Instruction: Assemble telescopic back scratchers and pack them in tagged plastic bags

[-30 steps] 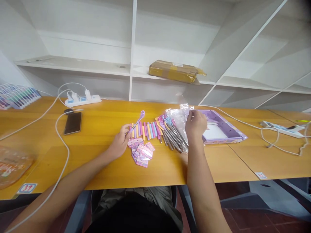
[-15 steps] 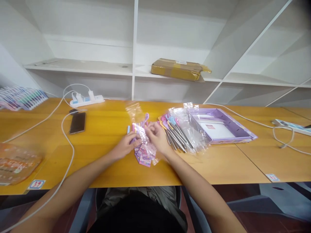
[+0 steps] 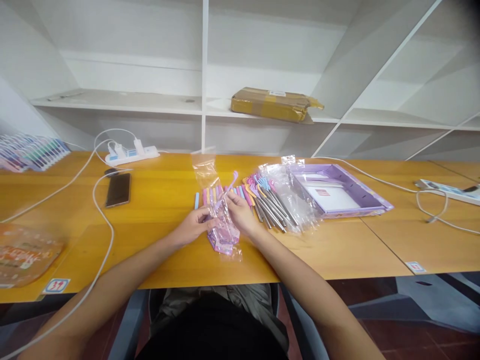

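Note:
My left hand (image 3: 197, 223) is closed on a clear plastic bag (image 3: 205, 170), which stretches upward from the fingers and also hangs over the cards below. My right hand (image 3: 240, 212) pinches a lilac stick with a hooked tip (image 3: 233, 179) against the bag; whether its lower end is inside the bag I cannot tell. Beneath both hands lies a pile of pink and purple printed cards (image 3: 223, 240), partly covered by the plastic. A row of coloured tubes (image 3: 197, 200) runs behind the hands. Right of my right hand lie several silver sticks with coloured hooked tops (image 3: 272, 205).
Crumpled clear plastic (image 3: 290, 195) touches an open purple box (image 3: 378, 204) on the right. Leftward are a phone (image 3: 118, 190), a power strip (image 3: 132, 156), a white cable (image 3: 108, 220) and an orange packet (image 3: 28, 255). A taped carton (image 3: 272, 104) sits on the shelf.
The lilac hooked stick has moved slightly right and up with my right hand. The bag spreads taller between my hands, and more of the coloured tubes show behind it.

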The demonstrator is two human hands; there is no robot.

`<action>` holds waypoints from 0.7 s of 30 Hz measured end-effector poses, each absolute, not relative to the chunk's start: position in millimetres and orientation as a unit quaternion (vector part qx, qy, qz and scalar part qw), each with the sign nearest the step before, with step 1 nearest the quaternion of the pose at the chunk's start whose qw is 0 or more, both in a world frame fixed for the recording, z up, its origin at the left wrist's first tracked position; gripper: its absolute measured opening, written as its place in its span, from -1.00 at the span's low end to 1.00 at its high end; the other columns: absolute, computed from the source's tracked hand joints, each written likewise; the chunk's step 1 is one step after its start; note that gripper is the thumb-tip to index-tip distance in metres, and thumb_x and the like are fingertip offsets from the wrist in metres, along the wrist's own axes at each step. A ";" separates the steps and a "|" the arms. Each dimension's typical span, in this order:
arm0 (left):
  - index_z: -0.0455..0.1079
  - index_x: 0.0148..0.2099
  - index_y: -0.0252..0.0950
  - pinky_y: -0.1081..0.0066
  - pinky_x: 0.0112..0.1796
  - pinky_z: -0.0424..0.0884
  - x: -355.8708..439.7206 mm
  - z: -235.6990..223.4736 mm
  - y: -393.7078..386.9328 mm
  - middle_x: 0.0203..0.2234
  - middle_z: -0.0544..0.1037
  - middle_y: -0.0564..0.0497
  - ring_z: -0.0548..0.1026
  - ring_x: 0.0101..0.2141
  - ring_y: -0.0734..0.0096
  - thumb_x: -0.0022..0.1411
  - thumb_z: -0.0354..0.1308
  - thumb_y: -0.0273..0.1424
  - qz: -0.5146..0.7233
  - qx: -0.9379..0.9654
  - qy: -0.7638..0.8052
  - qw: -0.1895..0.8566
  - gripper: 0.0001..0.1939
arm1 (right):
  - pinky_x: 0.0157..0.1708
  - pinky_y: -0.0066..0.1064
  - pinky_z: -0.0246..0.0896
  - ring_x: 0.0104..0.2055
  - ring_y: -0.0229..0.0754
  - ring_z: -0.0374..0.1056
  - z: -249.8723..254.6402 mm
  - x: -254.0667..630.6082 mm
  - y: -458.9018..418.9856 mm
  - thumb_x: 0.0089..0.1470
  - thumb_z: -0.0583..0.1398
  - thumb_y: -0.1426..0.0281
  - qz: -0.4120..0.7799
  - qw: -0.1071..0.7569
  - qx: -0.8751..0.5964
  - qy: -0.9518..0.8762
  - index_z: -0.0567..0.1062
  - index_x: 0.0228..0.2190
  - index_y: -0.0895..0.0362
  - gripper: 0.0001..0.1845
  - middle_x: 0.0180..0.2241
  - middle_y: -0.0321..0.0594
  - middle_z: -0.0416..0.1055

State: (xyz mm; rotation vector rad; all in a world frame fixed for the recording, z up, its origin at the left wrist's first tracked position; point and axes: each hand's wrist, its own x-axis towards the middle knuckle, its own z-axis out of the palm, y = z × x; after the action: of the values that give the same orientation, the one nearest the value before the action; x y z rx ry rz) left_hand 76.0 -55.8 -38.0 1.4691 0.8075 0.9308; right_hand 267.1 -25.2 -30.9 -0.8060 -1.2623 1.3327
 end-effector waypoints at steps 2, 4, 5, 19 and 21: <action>0.57 -0.18 -0.33 0.25 -0.13 0.49 74.6 -39.1 -51.7 -0.28 0.64 -0.08 0.56 -0.24 0.28 0.18 0.47 0.00 0.446 0.577 0.353 0.586 -0.52 | -0.22 -0.30 0.40 -0.22 -0.12 0.42 -26.3 272.7 -22.3 0.11 0.35 -0.19 0.530 0.605 -0.325 -0.498 0.43 -0.32 0.01 -0.46 -0.30 -0.26 0.43; 0.59 -0.14 -0.34 0.25 -0.11 0.51 72.1 -36.7 -46.0 -0.27 0.67 -0.08 0.58 -0.24 0.30 0.13 0.51 0.02 0.505 0.522 0.357 0.587 -0.48 | -0.28 -0.33 0.40 -0.29 -0.16 0.40 -20.8 282.5 -20.5 0.20 0.28 -0.20 0.495 0.661 -0.306 -0.474 0.38 -0.29 -0.02 -0.48 -0.33 -0.27 0.41; 0.59 -0.14 -0.34 0.26 -0.11 0.52 70.4 -34.3 -42.8 -0.27 0.67 -0.08 0.59 -0.25 0.31 0.10 0.53 0.02 0.534 0.496 0.357 0.584 -0.47 | -0.36 -0.35 0.36 -0.38 -0.19 0.35 -18.3 288.4 -20.4 0.27 0.23 -0.19 0.475 0.676 -0.303 -0.475 0.35 -0.28 -0.03 -0.50 -0.39 -0.32 0.37; 0.44 -0.31 -0.29 0.45 -0.25 0.55 36.1 -9.6 -13.5 -0.39 0.58 0.08 0.56 -0.34 0.51 0.08 0.59 -0.18 0.698 0.342 0.315 0.545 -0.58 | -0.23 -0.34 0.18 -0.29 -0.13 0.43 -26.2 301.2 -25.0 0.52 0.05 0.16 0.136 0.340 -0.401 -0.840 0.55 -0.21 0.07 -0.63 -0.32 -0.18 0.55; 0.44 -0.30 -0.29 0.44 -0.24 0.55 38.0 -11.9 -14.2 -0.38 0.59 0.07 0.57 -0.34 0.50 0.08 0.59 -0.17 0.685 0.349 0.320 0.554 -0.57 | -0.23 -0.34 0.17 -0.28 -0.13 0.42 -27.6 300.5 -24.9 0.53 0.04 0.17 0.142 0.335 -0.400 -0.841 0.54 -0.25 0.07 -0.61 -0.32 -0.18 0.55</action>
State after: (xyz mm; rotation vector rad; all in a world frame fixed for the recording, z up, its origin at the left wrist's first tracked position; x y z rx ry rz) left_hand 38.0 -14.2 -11.9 0.8241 0.7562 1.6189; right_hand 300.5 -24.9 -27.6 -1.0435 -2.1957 0.3709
